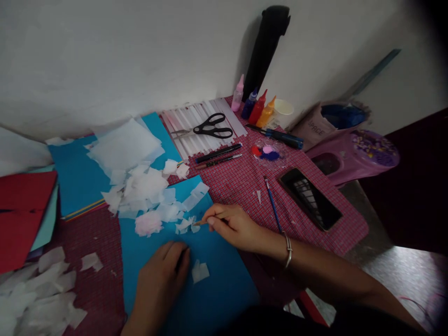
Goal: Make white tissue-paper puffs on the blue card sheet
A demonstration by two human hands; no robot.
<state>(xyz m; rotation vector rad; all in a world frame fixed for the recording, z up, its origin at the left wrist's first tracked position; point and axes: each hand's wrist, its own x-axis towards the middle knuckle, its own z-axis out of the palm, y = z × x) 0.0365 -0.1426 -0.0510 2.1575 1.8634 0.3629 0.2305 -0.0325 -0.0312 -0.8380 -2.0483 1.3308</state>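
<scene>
My right hand (233, 226) pinches a thin wooden stick (200, 223), its tip touching a crumpled bit of white tissue paper (185, 226). Beneath it lies a blue sheet (217, 266). Curled on the same sheet, my left hand (163, 268) rests with its fingers bent under and the fingertips hidden; nothing shows in it. Close by its thumb side is a loose tissue square (200, 271). Just beyond the left hand sits a pale pink tissue clump (149, 223), beside a heap of white tissue squares (145, 186).
Scissors (212, 127), pens (219, 153), a paint palette (269, 155) and paint bottles (257, 108) stand or lie toward the back. On the right are a blue brush (273, 203) and a phone (311, 198). Red paper (26, 210) and more tissue squares (45, 294) lie left.
</scene>
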